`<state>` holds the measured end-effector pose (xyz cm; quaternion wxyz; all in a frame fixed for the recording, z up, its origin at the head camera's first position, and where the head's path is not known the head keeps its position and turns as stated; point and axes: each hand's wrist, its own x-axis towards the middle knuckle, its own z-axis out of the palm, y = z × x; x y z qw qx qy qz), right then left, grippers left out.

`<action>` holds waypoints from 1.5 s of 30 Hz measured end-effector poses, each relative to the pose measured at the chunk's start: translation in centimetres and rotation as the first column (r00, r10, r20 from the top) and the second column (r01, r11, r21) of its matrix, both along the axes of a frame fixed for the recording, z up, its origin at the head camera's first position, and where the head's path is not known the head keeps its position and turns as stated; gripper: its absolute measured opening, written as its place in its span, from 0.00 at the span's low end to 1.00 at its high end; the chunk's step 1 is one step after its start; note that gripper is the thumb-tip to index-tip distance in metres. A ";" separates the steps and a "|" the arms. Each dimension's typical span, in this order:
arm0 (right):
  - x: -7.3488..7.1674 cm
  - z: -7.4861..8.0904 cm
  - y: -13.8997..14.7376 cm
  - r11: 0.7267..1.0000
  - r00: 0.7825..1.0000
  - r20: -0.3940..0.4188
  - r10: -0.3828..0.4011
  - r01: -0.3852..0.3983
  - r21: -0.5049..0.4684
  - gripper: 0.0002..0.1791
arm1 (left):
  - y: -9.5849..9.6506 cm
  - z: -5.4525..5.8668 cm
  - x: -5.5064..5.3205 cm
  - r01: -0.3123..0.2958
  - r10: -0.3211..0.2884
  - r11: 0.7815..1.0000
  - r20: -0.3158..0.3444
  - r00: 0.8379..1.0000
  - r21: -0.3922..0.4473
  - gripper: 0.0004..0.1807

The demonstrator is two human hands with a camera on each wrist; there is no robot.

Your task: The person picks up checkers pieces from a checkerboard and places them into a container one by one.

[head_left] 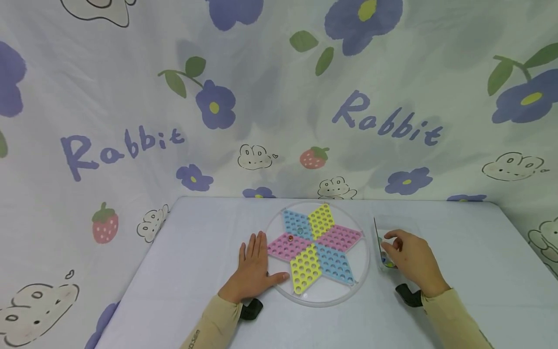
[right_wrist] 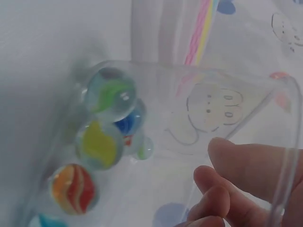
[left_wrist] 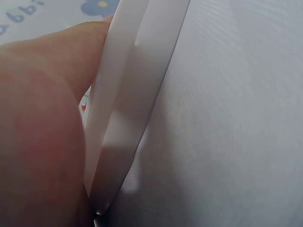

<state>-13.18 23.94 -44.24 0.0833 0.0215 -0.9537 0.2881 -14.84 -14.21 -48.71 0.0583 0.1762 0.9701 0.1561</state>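
A round white game board (head_left: 315,304) carries a six-pointed star of pink, yellow and blue hole sections. One reddish marble (head_left: 290,238) sits in the left pink section, and a clear marble (head_left: 300,230) in the upper-left blue one. My left hand (head_left: 250,271) rests flat at the board's left rim, fingers straight and thumb over the edge. To the right, my right hand (head_left: 411,259) hangs over a clear plastic box (right_wrist: 289,175), fingers bent, with nothing visible between thumb and fingertips. Several glass marbles lie inside, among them a yellow-swirled marble (right_wrist: 98,145) and a red-and-orange marble (right_wrist: 74,189).
A white cloth (head_left: 196,232) covers the table. Behind it hangs a curtain (head_left: 279,97) printed with flowers, rabbits and strawberries. A black wrist device (head_left: 251,309) sits under the left wrist, another black device (head_left: 409,295) beside the right.
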 end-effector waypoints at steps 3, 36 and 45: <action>0.0 0.3 -0.3 1.000 1.000 -0.027 -0.013 0.013 0.002 0.13 | 0.0 -0.1 -0.1 -0.002 0.002 1.000 0.004 1.000 -0.003 0.66; -2.7 1.2 -7.9 0.993 0.997 -0.081 0.009 -0.019 -0.118 0.11 | -0.1 0.0 -0.1 0.002 -0.002 1.000 0.008 1.000 0.001 0.66; -3.5 1.0 -9.3 0.989 0.997 -0.072 0.029 -0.039 -0.140 0.10 | 0.0 0.3 0.0 0.001 -0.001 1.000 0.019 1.000 0.005 0.66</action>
